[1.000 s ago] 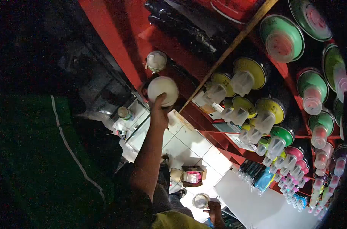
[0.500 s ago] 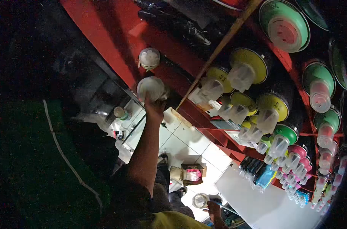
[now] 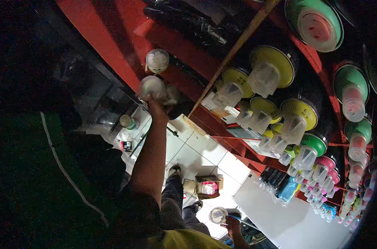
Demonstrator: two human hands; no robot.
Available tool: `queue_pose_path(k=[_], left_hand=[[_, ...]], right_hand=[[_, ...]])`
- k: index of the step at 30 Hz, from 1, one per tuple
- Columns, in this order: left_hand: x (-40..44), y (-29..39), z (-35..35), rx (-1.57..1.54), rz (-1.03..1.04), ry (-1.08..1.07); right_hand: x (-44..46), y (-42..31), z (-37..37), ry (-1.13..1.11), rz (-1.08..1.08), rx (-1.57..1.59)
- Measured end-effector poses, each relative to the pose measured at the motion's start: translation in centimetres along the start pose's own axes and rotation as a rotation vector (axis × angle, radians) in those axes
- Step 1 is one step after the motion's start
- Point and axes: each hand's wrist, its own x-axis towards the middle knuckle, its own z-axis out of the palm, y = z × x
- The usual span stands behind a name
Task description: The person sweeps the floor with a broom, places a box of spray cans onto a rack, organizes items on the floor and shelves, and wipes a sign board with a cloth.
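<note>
My left hand [image 3: 157, 108] is stretched up to the red shelf, its fingers closed around a round, clear-looking container [image 3: 152, 87] with a pale top; motion blurs it. Just beyond stands a similar round jar [image 3: 157, 60] with whitish contents, apart from the one in my hand. Low in the view, my right hand [image 3: 234, 228] grips the edge of a round, see-through container [image 3: 218, 215] with a pale rim. What lies inside that one is too small to make out.
Spray cans with yellow caps [image 3: 275, 66] and clear nozzle covers fill the rack at right, among green and pink ones. An open cardboard box [image 3: 209, 186] sits on the tiled floor [image 3: 205, 147] near my feet. A black plastic-wrapped bundle [image 3: 188, 25] lies on the shelf.
My left hand and its container have shifted up and left, slightly closer to the jar on the shelf. The right hand still holds its container.
</note>
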Motion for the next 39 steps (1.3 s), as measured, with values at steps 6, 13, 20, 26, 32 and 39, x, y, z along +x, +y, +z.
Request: queue_pose_path(k=[6, 13, 20, 26, 32, 39], left_hand=[[-0.6, 1.3, 1.8, 0.187, -0.09, 0.121], [2.7, 1.3, 0.0, 0.092, 0.243, 0.065], [7.2, 1.3, -0.4, 0.145, 0.512, -0.066], [2.7, 0.7, 1.7, 0.344, 0.47, -0.054], [-0.1, 2.9, 7.2, 0.405, -0.056, 0.14], [3.8, -0.8, 5.2, 0.108, -0.026, 0.058]], right_hand=[[-0.5, -1.8, 0.8, 0.07, 0.269, 0.606], [-0.4, -1.7, 0.7, -0.013, 0.098, 0.188], [0.6, -0.8, 0.5, -0.059, -0.011, 0.058], [-0.1, -3.7, 1.8, 0.013, 0.304, 0.418], [0.5, -4.9, 1.9, 0.027, 0.265, 0.443], [0.9, -4.8, 1.7, 0.011, 0.276, 0.405]])
